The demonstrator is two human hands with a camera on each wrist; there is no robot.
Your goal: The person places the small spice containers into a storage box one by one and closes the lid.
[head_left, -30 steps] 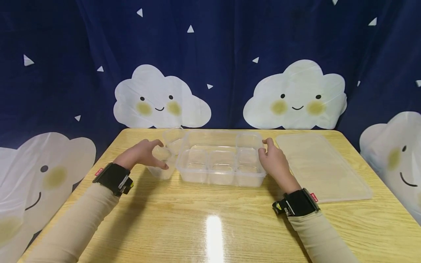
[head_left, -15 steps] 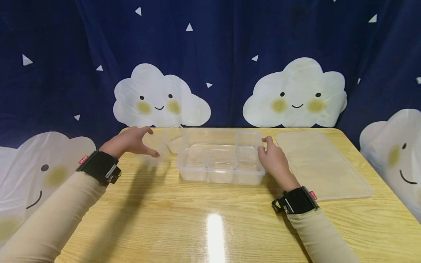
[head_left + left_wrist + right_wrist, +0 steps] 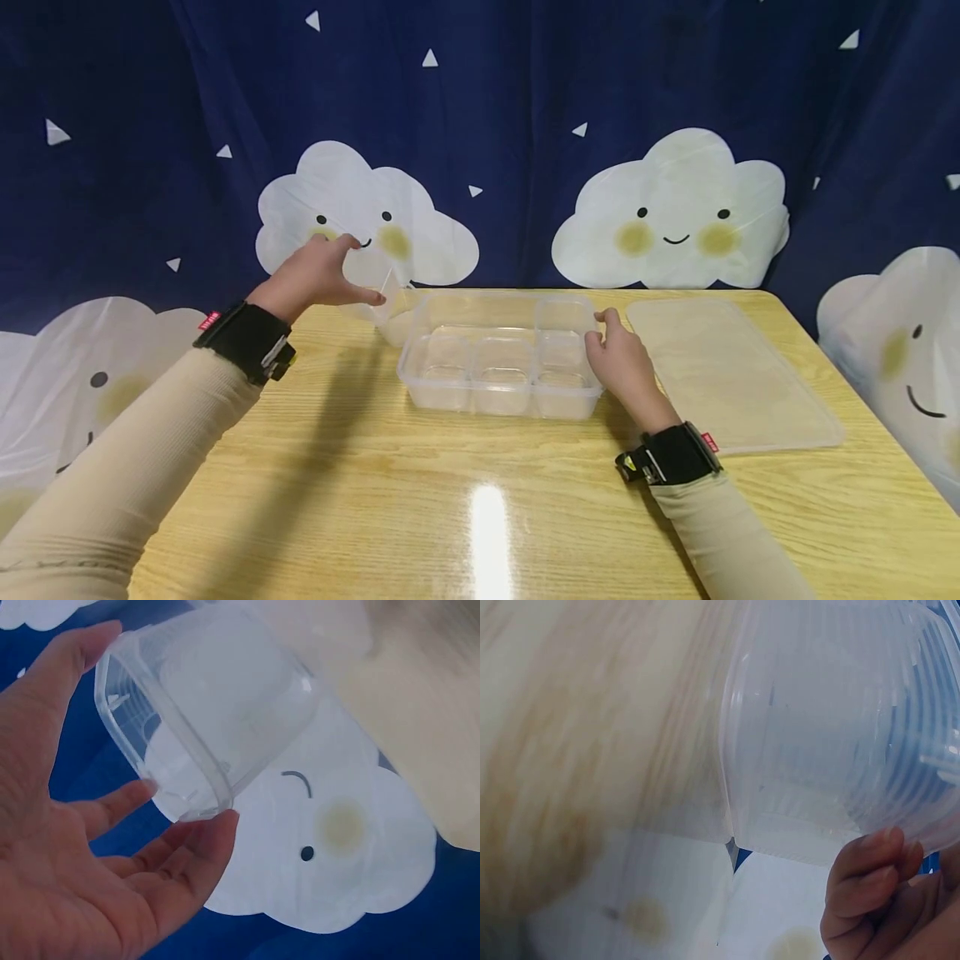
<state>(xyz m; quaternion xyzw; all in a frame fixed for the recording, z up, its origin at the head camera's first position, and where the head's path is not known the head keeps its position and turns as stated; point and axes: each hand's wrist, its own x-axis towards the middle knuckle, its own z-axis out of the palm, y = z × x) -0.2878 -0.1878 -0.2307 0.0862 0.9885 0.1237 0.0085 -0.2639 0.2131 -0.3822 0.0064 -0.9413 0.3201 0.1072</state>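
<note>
My left hand (image 3: pixel 315 275) holds a small clear plastic container (image 3: pixel 232 697) by its rim, raised above the back left of the table. In the left wrist view the thumb is at one side of the rim and fingertips at the other; the container lies tilted on its side. My right hand (image 3: pixel 622 367) grips the right edge of a large clear plastic box (image 3: pixel 405 371), fingers curled at its wall in the right wrist view. Several small clear containers (image 3: pixel 502 377) sit inside the box, along the front and at the right. The box's back left part holds none.
Another small clear container (image 3: pixel 396 329) stands on the table just left of the box, partly behind the held one. A flat translucent lid (image 3: pixel 735 375) lies to the right on the wooden table (image 3: pixel 390 500). Behind hangs a dark blue curtain (image 3: pixel 510 100) with clouds.
My left hand has lifted the small container off the table, first drawing left, then up and back toward the right. The right hand stays at the box, which has hardly moved.
</note>
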